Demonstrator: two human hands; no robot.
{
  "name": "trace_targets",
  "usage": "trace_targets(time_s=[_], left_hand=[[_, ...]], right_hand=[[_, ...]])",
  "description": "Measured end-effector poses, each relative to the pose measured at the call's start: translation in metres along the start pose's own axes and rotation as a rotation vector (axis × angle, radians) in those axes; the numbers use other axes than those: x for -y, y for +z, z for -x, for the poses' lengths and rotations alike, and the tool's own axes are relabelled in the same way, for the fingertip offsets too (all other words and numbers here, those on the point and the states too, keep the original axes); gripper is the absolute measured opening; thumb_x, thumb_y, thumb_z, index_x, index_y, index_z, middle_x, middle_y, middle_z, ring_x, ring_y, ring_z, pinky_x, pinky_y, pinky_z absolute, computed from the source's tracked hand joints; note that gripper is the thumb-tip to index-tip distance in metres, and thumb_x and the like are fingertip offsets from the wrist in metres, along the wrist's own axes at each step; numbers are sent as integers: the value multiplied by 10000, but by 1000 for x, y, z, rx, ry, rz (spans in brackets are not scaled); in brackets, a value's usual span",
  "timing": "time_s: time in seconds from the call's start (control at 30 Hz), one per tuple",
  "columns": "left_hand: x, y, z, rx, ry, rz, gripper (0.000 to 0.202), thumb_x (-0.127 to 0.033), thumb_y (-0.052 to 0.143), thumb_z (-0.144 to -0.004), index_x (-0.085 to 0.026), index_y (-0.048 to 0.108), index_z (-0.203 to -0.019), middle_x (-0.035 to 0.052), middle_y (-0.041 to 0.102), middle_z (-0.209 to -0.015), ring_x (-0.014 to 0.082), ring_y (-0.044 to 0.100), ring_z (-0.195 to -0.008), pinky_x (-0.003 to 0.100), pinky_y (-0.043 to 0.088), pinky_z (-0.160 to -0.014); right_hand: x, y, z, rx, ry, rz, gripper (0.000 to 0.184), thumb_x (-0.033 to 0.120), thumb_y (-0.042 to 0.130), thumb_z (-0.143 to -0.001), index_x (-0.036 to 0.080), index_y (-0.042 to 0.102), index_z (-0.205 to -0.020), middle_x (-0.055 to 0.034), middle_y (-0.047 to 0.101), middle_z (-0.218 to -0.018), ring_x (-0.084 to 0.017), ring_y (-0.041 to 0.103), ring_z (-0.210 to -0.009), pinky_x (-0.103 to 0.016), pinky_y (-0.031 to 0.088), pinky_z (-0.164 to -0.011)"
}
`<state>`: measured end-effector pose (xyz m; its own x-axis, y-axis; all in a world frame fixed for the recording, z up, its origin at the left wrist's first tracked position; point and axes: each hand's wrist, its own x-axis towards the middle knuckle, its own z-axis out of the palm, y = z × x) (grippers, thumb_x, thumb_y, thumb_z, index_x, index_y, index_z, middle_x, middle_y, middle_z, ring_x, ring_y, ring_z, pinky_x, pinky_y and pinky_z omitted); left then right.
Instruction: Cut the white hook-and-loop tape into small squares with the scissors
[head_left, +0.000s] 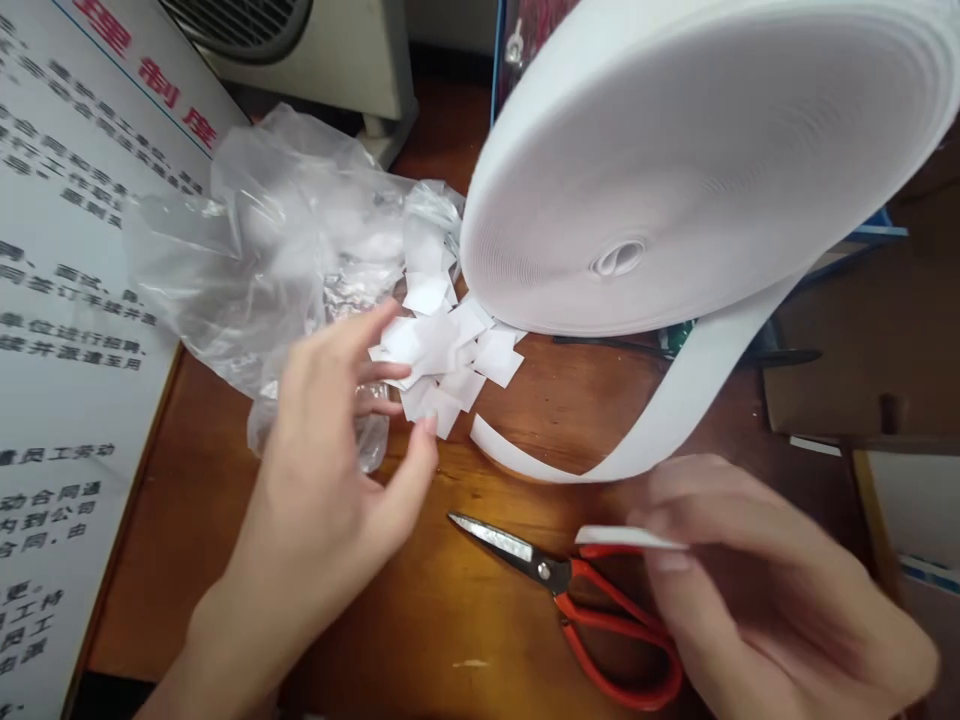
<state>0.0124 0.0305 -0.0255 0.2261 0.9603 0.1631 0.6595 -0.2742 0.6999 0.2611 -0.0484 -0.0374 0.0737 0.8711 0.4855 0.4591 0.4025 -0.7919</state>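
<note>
My left hand (337, 440) hovers beside a heap of small white squares (442, 350), fingers apart and nothing in them. Between the thumb and fingers of my right hand (757, 570) is a small white strip piece (630, 537), seen nearly edge-on. Beneath that piece lie scissors (551, 570) with orange-red handles, their blades together and pointing left. Behind stands a large roll of white tape (675, 180) on its edge. Its loose end (645, 440) curls down onto the table between my hands.
A crumpled clear plastic bag (277, 240) lies behind my left hand on the brown wooden table (405, 620). At the left edge leans a white board with printed text (82, 260). A beige appliance with a grille (345, 70) stands at the back; a cardboard box (847, 340) is at right.
</note>
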Motion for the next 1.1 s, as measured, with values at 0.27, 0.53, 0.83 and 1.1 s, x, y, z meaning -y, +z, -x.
trace_targets(time_s=[0.27, 0.53, 0.83, 1.1], left_hand=[[2, 26, 12, 298, 204, -96, 273, -129, 596, -1094, -239, 702, -1320, 37, 724, -1469, 220, 644, -1405, 423, 461, -1189], [-11, 23, 8, 637, -235, 308, 128, -296, 658, -1047, -220, 741, -984, -28, 766, -822, 127, 677, -689, 235, 472, -613], [-10, 32, 11, 814, -591, 613, 296, -457, 719, -1058, -196, 826, -1148, 30, 837, -874, 166, 729, -772, 235, 522, -699], [-15, 20, 9, 870, -446, 764, 289, -198, 591, -1124, -259, 827, -1278, -18, 828, -1000, 113, 752, -893, 168, 584, -793]], right_hand=[[-15, 11, 5, 353, -82, 345, 211, -11, 581, -941, 188, 646, -964, -62, 739, -1044, -219, 652, -1050, -507, 380, -1206], [-15, -1, -2, 283, -19, 292, 196, 35, 621, -923, 224, 571, -937, -3, 617, -863, -177, 587, -869, -419, 455, -1115], [14, -6, -5, 187, 223, -132, 206, 41, 665, -966, 241, 708, -989, 3, 705, -796, -152, 693, -660, -253, 557, -529], [15, 6, 0, 256, 188, 35, 266, -11, 672, -969, 205, 747, -1106, -1, 771, -853, -95, 689, -667, -200, 558, -556]])
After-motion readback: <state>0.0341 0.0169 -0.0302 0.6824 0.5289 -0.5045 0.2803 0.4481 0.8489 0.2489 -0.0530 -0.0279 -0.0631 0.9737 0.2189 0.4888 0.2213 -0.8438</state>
